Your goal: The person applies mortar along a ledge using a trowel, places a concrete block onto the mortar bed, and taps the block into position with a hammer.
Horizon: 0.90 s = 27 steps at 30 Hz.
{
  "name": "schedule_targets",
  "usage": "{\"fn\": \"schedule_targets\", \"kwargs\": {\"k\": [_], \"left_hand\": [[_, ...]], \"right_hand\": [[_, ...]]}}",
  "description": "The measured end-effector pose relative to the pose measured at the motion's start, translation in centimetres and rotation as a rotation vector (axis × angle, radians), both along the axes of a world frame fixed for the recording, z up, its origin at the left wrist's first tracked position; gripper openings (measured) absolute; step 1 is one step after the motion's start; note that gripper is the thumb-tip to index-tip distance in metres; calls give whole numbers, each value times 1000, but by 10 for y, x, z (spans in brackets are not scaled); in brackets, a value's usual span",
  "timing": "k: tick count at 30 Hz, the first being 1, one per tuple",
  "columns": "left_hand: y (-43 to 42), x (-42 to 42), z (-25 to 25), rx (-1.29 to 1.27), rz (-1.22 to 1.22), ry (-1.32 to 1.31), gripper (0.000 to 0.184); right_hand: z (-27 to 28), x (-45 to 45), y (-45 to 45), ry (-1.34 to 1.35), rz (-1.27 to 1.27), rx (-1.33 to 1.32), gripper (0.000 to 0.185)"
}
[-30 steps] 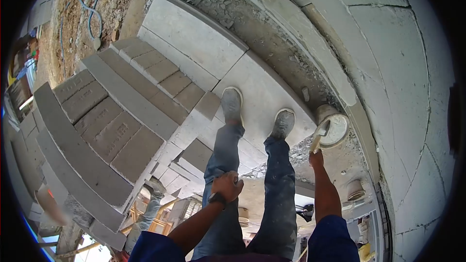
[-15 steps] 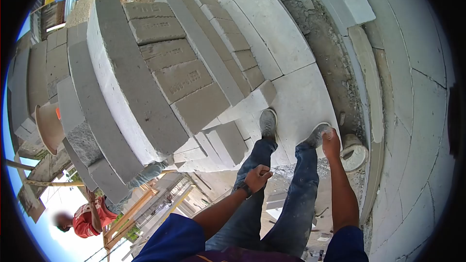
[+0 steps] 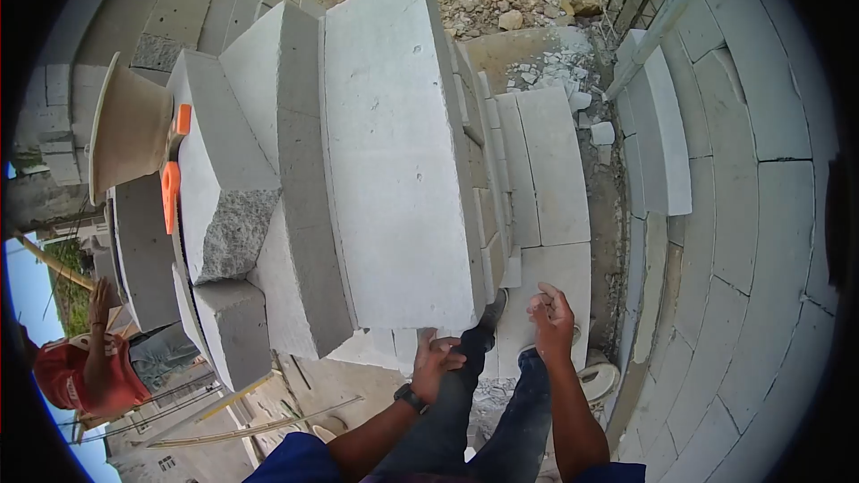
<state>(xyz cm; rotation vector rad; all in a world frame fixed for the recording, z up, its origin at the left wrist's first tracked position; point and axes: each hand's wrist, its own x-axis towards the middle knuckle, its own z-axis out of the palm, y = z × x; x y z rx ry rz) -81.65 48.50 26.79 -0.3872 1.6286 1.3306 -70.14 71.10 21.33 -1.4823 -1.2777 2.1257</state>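
Note:
A large pale concrete block lies on top of the stack in front of me. My left hand, with a watch at the wrist, is at this block's near end with fingers apart; whether the fingertips touch it I cannot tell. My right hand is raised to the right of the stack, fingers loosely bent and apart, holding nothing. Below it lie flat pale blocks around my feet. Smaller stamped blocks show under the large one.
A block with a broken face, a tan bucket and an orange handle are on the left. A person in a red shirt is at far left. A block wall runs along the right; a whitish bucket stands near my foot.
My view has swung left and closer to the stack. My left hand has moved up to the large block's end. My right hand has shifted left and its fingers have spread.

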Motion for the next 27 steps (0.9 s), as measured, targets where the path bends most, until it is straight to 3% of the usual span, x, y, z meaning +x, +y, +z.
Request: {"fn": "schedule_targets", "kwargs": {"k": [5,8,12,15,18,22,24,27], "left_hand": [[10,-45,55,63,458,64,93],[31,-73,61,84,539,80,97],[64,-99,74,183,672,-20,92],[77,-98,76,295,756,-47,88],[80,-84,61,267,802,3,85],[93,-74,66,150,855,42,85],[107,-64,69,87,881,74,84],[104,-59,61,127,888,125,80]], "right_hand": [[76,-84,-6,192,30,175,57],[78,-113,-12,231,79,318,62],[65,-131,-9,325,12,206,74],[58,-128,-11,181,103,241,76],[70,-131,-5,122,171,375,75],[58,-135,-16,319,-45,147,76],[60,-134,-11,288,-9,16,81],[69,-138,-1,210,77,65,82]]}}
